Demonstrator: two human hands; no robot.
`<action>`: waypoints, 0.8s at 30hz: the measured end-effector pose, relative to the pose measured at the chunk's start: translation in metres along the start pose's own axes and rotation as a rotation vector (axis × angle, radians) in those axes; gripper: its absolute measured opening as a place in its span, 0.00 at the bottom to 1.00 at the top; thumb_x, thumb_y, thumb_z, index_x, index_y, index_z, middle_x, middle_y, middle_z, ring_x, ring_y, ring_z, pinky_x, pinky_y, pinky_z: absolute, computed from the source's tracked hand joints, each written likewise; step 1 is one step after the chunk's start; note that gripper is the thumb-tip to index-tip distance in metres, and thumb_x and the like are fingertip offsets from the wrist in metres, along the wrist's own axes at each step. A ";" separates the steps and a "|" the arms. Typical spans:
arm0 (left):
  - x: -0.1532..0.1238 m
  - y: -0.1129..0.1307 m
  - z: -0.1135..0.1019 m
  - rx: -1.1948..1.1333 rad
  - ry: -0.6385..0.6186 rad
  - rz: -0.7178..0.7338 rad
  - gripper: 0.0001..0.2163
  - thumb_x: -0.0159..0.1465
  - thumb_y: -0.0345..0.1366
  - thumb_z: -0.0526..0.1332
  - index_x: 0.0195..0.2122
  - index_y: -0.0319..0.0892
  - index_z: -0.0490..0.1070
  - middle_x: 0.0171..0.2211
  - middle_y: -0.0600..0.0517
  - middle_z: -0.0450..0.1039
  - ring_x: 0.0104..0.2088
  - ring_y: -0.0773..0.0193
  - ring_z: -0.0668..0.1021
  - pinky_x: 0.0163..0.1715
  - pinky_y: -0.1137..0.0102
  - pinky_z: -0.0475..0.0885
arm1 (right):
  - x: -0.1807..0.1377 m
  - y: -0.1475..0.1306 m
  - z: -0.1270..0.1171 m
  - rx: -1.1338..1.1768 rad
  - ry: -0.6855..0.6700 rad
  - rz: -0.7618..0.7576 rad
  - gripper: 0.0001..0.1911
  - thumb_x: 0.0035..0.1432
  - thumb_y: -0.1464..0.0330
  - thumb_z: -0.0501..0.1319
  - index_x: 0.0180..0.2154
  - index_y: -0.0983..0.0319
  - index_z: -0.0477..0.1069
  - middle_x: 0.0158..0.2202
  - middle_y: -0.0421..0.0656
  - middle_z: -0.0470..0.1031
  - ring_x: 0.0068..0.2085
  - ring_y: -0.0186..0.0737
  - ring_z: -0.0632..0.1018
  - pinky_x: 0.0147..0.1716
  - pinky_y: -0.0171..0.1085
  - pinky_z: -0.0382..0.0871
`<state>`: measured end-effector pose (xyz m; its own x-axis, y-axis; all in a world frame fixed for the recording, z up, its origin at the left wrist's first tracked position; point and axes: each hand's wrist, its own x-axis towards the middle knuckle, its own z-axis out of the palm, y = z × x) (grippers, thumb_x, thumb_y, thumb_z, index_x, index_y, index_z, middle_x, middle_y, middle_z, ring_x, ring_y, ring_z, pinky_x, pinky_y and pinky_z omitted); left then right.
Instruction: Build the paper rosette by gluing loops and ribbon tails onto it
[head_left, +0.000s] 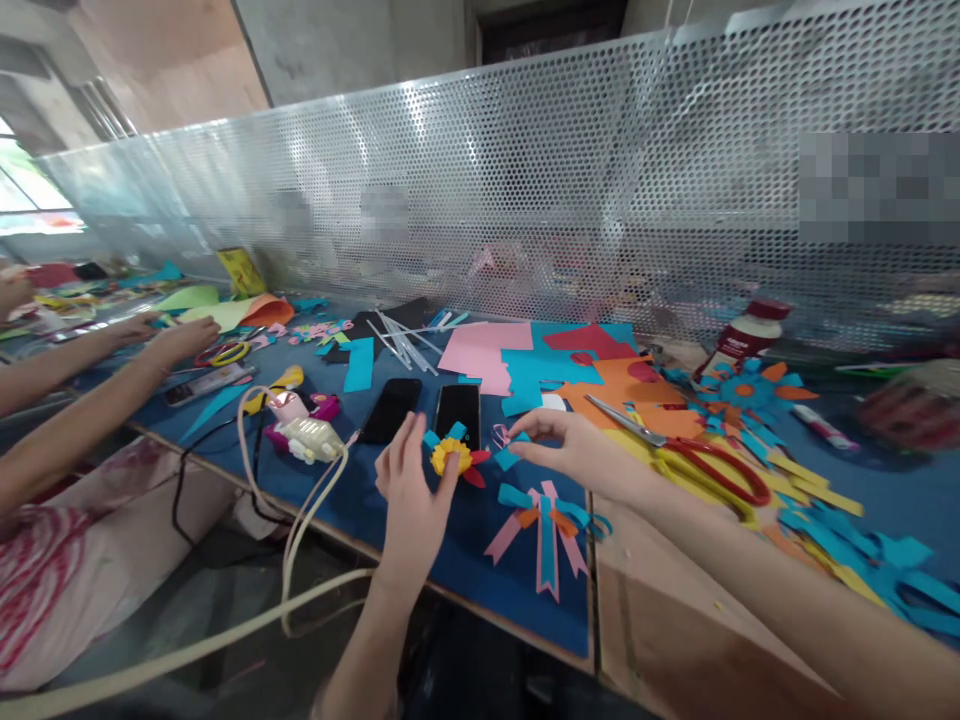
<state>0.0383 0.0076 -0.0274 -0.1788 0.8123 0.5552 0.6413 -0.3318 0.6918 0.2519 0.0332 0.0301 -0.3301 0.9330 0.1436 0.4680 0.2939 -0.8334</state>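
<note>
My left hand point(411, 492) holds a small paper flower point(452, 457) with a yellow centre, blue petals and a red petal, gripped between thumb and fingers just above the blue table cover point(390, 500). My right hand point(576, 447) pinches a small blue paper piece point(511, 455) right beside the flower. Below the hands lies a pink, blue and orange paper ribbon bow point(546, 525).
Two black phones point(459, 410) lie behind the hands. Red-handled scissors point(694, 455) rest on orange and yellow paper to the right. A glue gun point(307, 435) with its cable sits at the left. Another person's arms point(90, 400) reach in from the left. A perforated metal screen point(525, 180) backs the table.
</note>
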 end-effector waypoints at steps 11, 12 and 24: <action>-0.006 0.013 0.003 -0.463 -0.327 -0.194 0.07 0.59 0.40 0.63 0.33 0.43 0.74 0.33 0.48 0.76 0.33 0.59 0.76 0.34 0.69 0.68 | 0.008 -0.021 0.012 -0.058 -0.099 -0.087 0.09 0.53 0.62 0.64 0.37 0.57 0.73 0.37 0.40 0.76 0.41 0.38 0.75 0.41 0.37 0.68; -0.006 0.010 0.001 -0.459 -0.314 -0.197 0.06 0.59 0.40 0.63 0.33 0.43 0.74 0.33 0.48 0.75 0.33 0.59 0.75 0.33 0.70 0.68 | 0.011 -0.022 0.012 -0.074 -0.127 -0.106 0.09 0.54 0.61 0.63 0.38 0.57 0.73 0.37 0.40 0.76 0.40 0.38 0.75 0.41 0.37 0.69; -0.012 -0.024 -0.012 -0.601 0.220 -0.360 0.07 0.59 0.40 0.64 0.34 0.42 0.72 0.31 0.53 0.71 0.32 0.65 0.72 0.36 0.72 0.67 | 0.178 -0.052 0.093 -0.499 -0.251 -0.383 0.10 0.61 0.65 0.59 0.40 0.65 0.71 0.39 0.43 0.74 0.40 0.38 0.76 0.42 0.43 0.70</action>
<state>0.0161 0.0000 -0.0455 -0.4872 0.8267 0.2815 0.0059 -0.3192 0.9477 0.0929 0.1642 0.0495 -0.7004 0.6849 0.2008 0.5826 0.7111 -0.3935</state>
